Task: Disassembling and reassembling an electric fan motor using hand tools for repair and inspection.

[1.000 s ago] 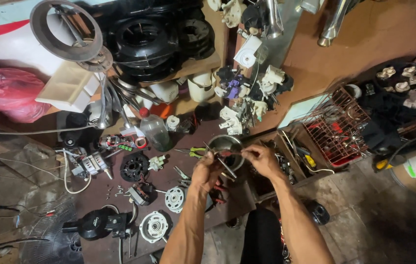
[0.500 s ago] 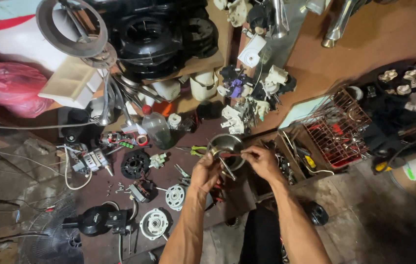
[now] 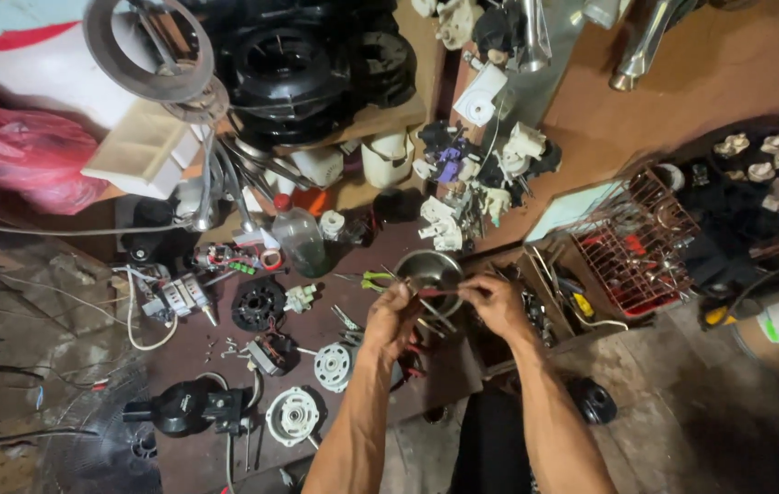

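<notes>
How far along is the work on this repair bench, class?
Done: a motor has been taken apart; its end caps and rotor lie loose on the bench. In hand: the left hand and right hand hold a thin red-tipped piece over the steel bowl. Left: nothing looks reassembled yet.

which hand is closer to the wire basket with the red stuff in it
Right. The right hand is just left of the wire basket, with a gap between. The left hand sits farther left, beyond the right one.
</notes>
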